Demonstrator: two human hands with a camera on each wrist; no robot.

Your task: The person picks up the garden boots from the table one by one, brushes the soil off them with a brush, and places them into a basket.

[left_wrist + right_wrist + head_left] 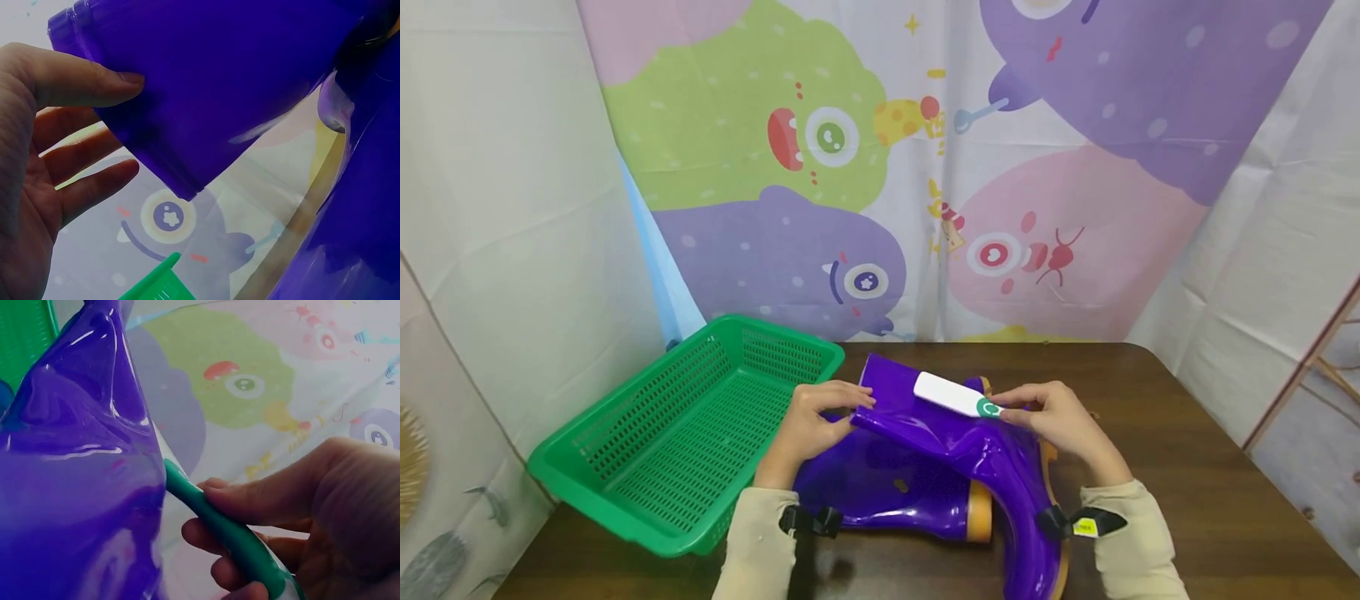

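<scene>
A shiny purple rain boot (887, 385) with an orange sole is tilted up over the table, its shaft to the left and its foot toward me. My left hand (808, 425) pinches the rim of the shaft, thumb on one face and fingers behind; the left wrist view shows this grip on the boot (206, 81). My right hand (1067, 427) grips the green-and-white handle of a brush (951, 395), whose white back faces up. The brush head lies against the shaft, bristles hidden. Beneath lies a second purple boot (898, 504) on its side.
A green plastic basket (604, 518) with slotted walls stands at the table's left. The brown wooden table (1180, 500) reaches back to a curtain (925, 292) printed with cartoon monsters. White cloth hangs at both sides.
</scene>
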